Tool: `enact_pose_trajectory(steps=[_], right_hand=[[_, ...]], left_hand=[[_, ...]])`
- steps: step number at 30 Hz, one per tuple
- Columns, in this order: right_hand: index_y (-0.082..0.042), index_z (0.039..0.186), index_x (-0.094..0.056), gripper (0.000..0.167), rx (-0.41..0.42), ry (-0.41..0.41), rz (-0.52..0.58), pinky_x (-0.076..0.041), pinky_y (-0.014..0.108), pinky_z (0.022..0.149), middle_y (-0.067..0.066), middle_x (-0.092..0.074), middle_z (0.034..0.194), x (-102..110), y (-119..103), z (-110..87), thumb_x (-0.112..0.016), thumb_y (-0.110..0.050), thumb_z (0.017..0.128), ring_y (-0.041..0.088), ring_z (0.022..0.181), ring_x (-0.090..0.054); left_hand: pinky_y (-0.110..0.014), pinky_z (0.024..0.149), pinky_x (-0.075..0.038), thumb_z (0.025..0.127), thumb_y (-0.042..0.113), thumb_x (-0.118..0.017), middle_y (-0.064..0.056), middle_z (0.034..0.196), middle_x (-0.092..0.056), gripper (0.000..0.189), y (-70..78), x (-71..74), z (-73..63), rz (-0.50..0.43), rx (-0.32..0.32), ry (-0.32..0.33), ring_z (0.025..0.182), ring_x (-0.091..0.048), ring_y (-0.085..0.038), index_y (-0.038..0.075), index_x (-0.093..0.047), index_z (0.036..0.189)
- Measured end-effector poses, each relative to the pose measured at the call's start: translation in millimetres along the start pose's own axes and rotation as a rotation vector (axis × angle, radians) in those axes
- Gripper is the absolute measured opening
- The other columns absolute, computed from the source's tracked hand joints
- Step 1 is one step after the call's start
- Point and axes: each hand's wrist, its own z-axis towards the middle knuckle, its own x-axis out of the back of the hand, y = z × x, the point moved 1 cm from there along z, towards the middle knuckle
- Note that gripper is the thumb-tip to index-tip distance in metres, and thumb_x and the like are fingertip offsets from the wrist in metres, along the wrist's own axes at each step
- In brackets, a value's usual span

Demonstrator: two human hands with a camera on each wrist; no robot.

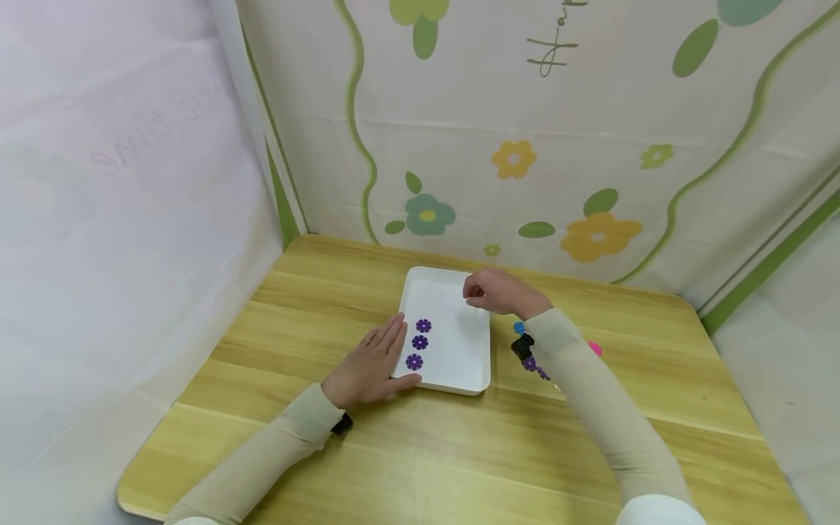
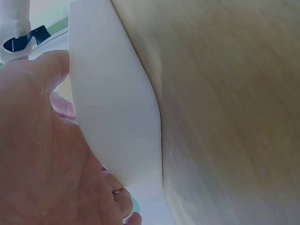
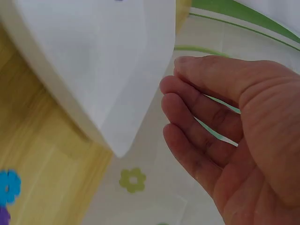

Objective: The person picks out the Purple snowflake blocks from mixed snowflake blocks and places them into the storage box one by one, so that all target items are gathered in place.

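A shallow, smooth white tray [image 1: 453,335] with rounded corners is set on the wood-grained table [image 1: 315,306], and three flat, notched purple discs [image 1: 420,342] are lined up inside it near its left side. The tray's near left corner is steadied by the left hand [image 1: 370,368], its fingers laid straight and its thumb spread along the near rim, while the right hand [image 1: 504,292] is held near the far right corner, fingers loosely bent, with nothing seen between them.
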Motion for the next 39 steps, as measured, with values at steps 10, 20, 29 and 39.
enact_pose_trajectory(steps=[10,20,29,39], right_hand=[[-0.008,0.106,-0.079,0.011,0.037,0.006,-0.087,-0.063,0.042,0.088,0.007,-0.079,0.103,8,18,-60.3,-0.073,-0.004,0.098,0.019,0.093,-0.073],[-0.007,0.098,-0.074,0.004,-0.049,-0.117,-0.073,-0.058,0.031,0.073,0.01,-0.074,0.097,-15,33,-107.7,-0.074,-0.003,0.097,0.019,0.083,-0.068],[-0.009,0.094,-0.075,0.007,-0.051,-0.1,-0.073,-0.053,0.024,0.068,0.003,-0.072,0.091,-45,53,-117.6,-0.076,-0.001,0.094,0.011,0.078,-0.061],[-0.012,0.098,-0.079,0.009,-0.016,-0.086,-0.063,-0.054,0.024,0.072,-0.004,-0.071,0.089,-53,58,-120.9,-0.084,-0.012,0.09,0.006,0.079,-0.058]], left_hand=[[-0.057,0.131,-0.025,0.105,0.067,-0.046,-0.025,0.177,-0.011,0.101,0.2,2.4,-2.4,-0.014,-0.033,0.032,0.166,-0.013,-0.039,-0.008,-0.018,0.165],[-0.056,0.132,-0.023,0.104,0.07,-0.043,-0.023,0.177,-0.006,0.102,0.7,4.4,-3.0,-0.011,-0.02,-0.003,0.166,-0.009,-0.038,-0.006,-0.014,0.166],[-0.056,0.132,-0.023,0.104,0.07,-0.044,-0.023,0.177,-0.007,0.103,0.6,5.9,-3.1,-0.013,-0.02,0.001,0.166,-0.01,-0.038,-0.006,-0.015,0.166],[-0.058,0.13,-0.026,0.104,0.067,-0.047,-0.025,0.176,-0.011,0.101,2.8,9.1,-3.4,0.002,-0.028,0.008,0.165,-0.014,-0.04,-0.008,-0.018,0.165]])
